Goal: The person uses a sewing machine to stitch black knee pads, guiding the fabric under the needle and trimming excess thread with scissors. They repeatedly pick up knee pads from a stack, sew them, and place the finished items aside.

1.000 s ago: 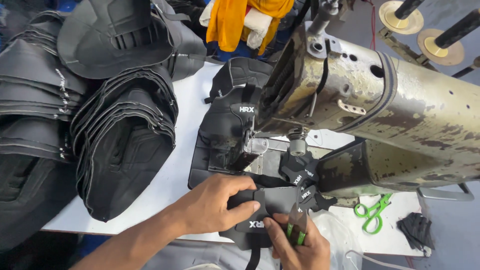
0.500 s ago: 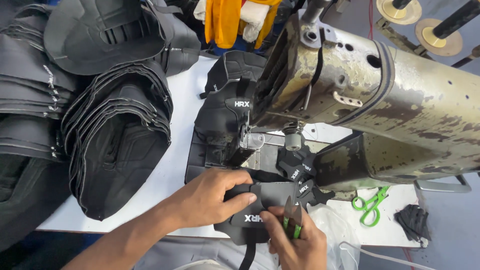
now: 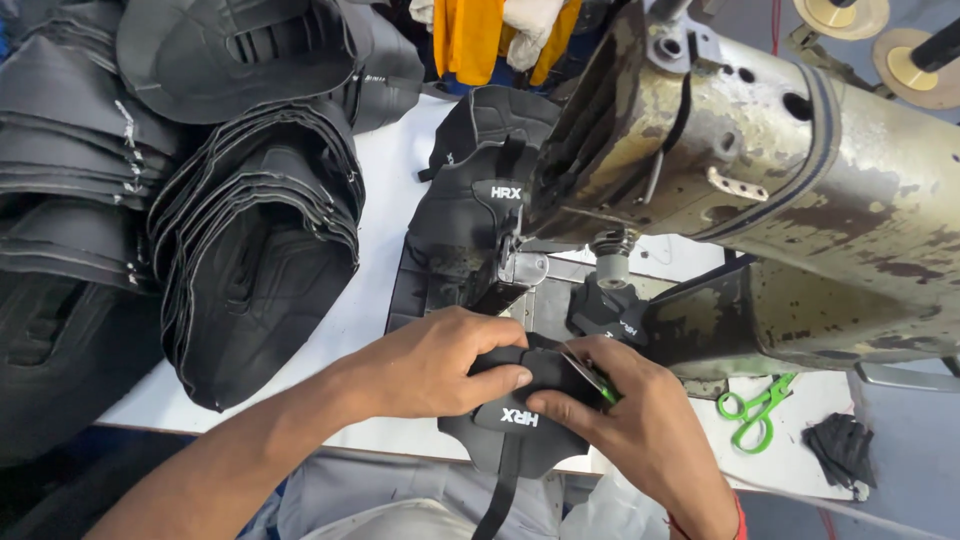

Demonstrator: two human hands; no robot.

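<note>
Left hand (image 3: 440, 365) clamped on black padded piece (image 3: 520, 420) at near surface edge; right hand (image 3: 630, 410) pinched green thread snips (image 3: 598, 378) against it. Risk: blade nicking fabric or fingertip if piece slid.

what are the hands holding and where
Both hands, left hand and right hand, pinch the upper edge of a black padded piece; the right also holds green-handled snips.

Even bright overhead light, soft shadows, mild sheen on black stacked panels (image 3: 250, 250), sharp focus, slight wide-angle edge distortion.
</note>
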